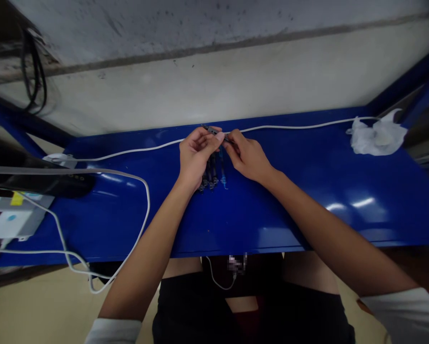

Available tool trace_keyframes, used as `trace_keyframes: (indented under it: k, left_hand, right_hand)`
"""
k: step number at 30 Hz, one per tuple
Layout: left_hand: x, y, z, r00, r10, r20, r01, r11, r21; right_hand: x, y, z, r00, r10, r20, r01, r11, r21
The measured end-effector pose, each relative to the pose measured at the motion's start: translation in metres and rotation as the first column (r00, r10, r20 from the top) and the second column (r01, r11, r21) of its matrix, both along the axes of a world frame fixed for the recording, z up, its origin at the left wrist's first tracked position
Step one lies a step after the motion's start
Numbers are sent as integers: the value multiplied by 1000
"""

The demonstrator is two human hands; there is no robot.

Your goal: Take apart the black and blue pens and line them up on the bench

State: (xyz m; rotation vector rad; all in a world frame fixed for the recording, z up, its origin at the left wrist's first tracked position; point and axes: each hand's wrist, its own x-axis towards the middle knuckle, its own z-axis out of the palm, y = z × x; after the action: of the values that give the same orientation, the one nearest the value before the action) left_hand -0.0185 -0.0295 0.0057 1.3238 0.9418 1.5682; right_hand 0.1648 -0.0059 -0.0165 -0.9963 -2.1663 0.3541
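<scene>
Over on the left, a white plug box [19, 222] is sitting on the blue counter [272, 220], a black tube [69, 184] is lying next to it, and a white cable [144, 224] is looping to the right. Now the middle: the left hand [196, 160] is pinching a dark piece [212, 130], grip clamped on it, over the counter's far side. Just beneath, dark sticks [210, 174] are lying side by side, a blue stick [222, 167] ending the row. The right hand [248, 155] is clamping its grip on the piece's right end. Far right, a white bag [377, 136] is resting crumpled.
</scene>
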Motion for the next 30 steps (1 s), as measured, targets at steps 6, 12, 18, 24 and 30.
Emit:
trace_keyframes:
  k: [6,12,18,24,30]
  left_hand:
    - [0,3,-4,1000,29,-4,-29,1000,9]
    - [1,2,-1,995,72,62,-71,997,-20]
    - [0,1,-1,995,69,65,-67,997,-35]
    - [-1,0,0,994,77,74,-74,996,-52]
    - [-4,1,3,986,123,108,-120,992,-34]
  right_hand:
    - [0,-3,6,1000,25,-8,-25,1000,-4]
    - [0,-3,8,998,35,-51,-36,999,-12]
    - [-1,-1,3,996,11,-89,-15,999,-43]
    - [-1,-4,10,999,25,-22,-25,999,-40]
    - [-1,-4,10,1000,28,-10,-28,1000,-11]
